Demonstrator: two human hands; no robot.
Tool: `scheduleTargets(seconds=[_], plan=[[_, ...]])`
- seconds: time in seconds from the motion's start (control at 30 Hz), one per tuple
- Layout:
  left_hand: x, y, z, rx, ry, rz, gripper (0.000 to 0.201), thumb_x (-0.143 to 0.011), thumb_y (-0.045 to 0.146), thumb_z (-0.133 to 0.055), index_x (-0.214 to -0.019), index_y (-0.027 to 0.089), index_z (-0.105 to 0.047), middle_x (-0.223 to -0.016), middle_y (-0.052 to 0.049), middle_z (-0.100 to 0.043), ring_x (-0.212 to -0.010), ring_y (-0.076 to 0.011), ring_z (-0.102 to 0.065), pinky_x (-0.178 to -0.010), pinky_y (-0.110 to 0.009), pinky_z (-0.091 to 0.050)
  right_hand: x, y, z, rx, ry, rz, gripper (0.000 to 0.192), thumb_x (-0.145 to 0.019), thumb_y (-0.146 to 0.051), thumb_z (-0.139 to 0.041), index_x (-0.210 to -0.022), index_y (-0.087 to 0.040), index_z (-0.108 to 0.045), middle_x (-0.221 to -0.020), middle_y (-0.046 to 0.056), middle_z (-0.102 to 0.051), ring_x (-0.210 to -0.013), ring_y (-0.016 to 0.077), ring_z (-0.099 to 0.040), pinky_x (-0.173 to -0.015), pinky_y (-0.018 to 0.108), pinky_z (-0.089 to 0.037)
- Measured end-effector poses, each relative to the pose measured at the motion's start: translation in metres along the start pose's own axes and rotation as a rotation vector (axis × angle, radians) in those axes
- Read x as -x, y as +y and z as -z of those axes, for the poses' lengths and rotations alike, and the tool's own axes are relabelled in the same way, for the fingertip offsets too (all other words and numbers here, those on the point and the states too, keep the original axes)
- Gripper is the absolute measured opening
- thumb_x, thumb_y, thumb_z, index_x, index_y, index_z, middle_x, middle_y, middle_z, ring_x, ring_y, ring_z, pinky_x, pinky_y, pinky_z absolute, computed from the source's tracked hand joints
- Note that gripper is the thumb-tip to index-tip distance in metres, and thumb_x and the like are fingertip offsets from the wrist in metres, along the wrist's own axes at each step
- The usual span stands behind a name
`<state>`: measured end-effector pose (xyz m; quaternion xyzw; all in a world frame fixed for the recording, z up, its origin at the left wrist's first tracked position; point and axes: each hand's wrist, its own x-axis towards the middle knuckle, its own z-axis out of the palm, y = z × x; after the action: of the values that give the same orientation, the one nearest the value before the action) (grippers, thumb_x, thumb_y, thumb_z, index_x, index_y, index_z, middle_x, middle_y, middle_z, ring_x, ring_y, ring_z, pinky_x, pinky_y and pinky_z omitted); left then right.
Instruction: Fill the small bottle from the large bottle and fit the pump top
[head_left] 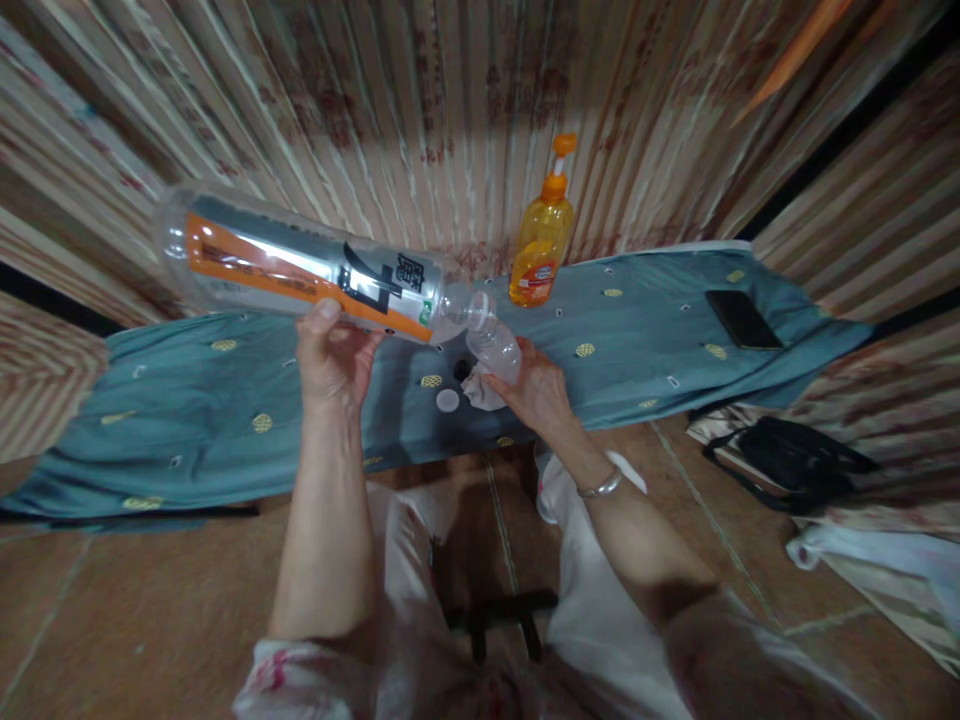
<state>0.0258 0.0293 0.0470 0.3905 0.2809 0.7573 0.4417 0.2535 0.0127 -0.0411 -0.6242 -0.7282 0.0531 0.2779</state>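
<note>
Up close, the person sits at a low desk (pixel 225 420) draped in a teal cloth with small yellow motifs, both bare arms reaching forward over it. The left hand (pixel 330 355) holds a large clear bottle (pixel 300 270) with an orange, silver and black label; its fingers are wrapped under the body, the thumb pressed on the near side. The bottle lies almost level above the cloth, its long axis running from upper left to lower right, base out to the left and slightly higher, open neck pointing down to the right. That neck meets the mouth of a small clear bottle (pixel 495 345), which the right hand (pixel 536 390) grips with fingers curled round its lower part; the little bottle tilts up and to the left toward the big one. Whether their rims actually touch I cannot tell. A crumpled white scrap (pixel 480 395) sits under the right hand's fingers, and just beside it on the cloth lie a white round cap (pixel 448 400) and a dark one (pixel 462 370). Behind them, against the striped wall, an orange pump bottle (pixel 541 250) stands upright, well clear of the hands. A dark phone (pixel 742 318) lies flat far to the right on the cloth, and a black bag (pixel 795 460) rests on the floor beyond the desk's edge.
</note>
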Motion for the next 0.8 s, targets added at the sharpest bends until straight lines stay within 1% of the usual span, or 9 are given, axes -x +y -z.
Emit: scheduleTargets(seconds=[0.2,0.37,0.53,0.7,0.8], plan=[[0.0006,0.0004,-0.0012,0.027,-0.015,-0.019,0.029,-0.054,0.040,-0.087,-0.073,0.026,-0.070,-0.070,0.000,-0.065,-0.066,-0.0181,-0.061,-0.054,-0.031,-0.051,-0.0001,0.0006,-0.0007,0.007,-0.006,-0.004,0.063,-0.086,-0.044,-0.076,-0.133,-0.008,-0.055,-0.110,0.021,-0.075,-0.104,0.0354,-0.071,-0.087,0.044,-0.057],[0.0006,0.0005,0.0002,0.010,-0.052,-0.005,0.029,-0.054,0.041,-0.088,-0.073,0.028,-0.070,-0.070,0.000,-0.065,-0.068,-0.0211,-0.063,-0.055,-0.034,-0.054,-0.0004,-0.0008,0.0006,0.008,-0.011,-0.011,0.062,-0.085,-0.042,-0.077,-0.132,-0.008,-0.055,-0.110,0.021,-0.075,-0.104,0.0343,-0.071,-0.087,0.042,-0.056],[0.0009,0.0006,-0.0023,0.014,-0.028,-0.014,0.031,-0.054,0.041,-0.087,-0.071,0.026,-0.068,-0.068,0.000,-0.063,-0.062,-0.0180,-0.059,-0.054,-0.031,-0.052,-0.0009,-0.0007,0.0006,0.020,-0.021,-0.019,0.061,-0.084,-0.042,-0.078,-0.131,-0.009,-0.056,-0.110,0.020,-0.075,-0.104,0.0338,-0.071,-0.087,0.041,-0.056],[0.0006,0.0006,-0.0037,0.045,-0.017,-0.017,0.031,-0.054,0.036,-0.085,-0.078,0.027,-0.067,-0.071,0.002,-0.064,-0.067,-0.0172,-0.062,-0.056,-0.031,-0.051,-0.0007,0.0005,-0.0007,0.007,-0.007,-0.013,0.062,-0.085,-0.044,-0.076,-0.131,-0.009,-0.056,-0.109,0.020,-0.075,-0.103,0.0347,-0.071,-0.087,0.043,-0.056],[0.0003,0.0006,-0.0033,0.021,-0.015,-0.012,0.029,-0.054,0.038,-0.084,-0.075,0.027,-0.067,-0.072,0.001,-0.066,-0.067,-0.0182,-0.062,-0.056,-0.032,-0.052,-0.0006,-0.0003,0.0009,0.008,-0.019,-0.024,0.062,-0.084,-0.044,-0.077,-0.131,-0.009,-0.056,-0.109,0.019,-0.075,-0.103,0.0345,-0.071,-0.087,0.042,-0.056]])
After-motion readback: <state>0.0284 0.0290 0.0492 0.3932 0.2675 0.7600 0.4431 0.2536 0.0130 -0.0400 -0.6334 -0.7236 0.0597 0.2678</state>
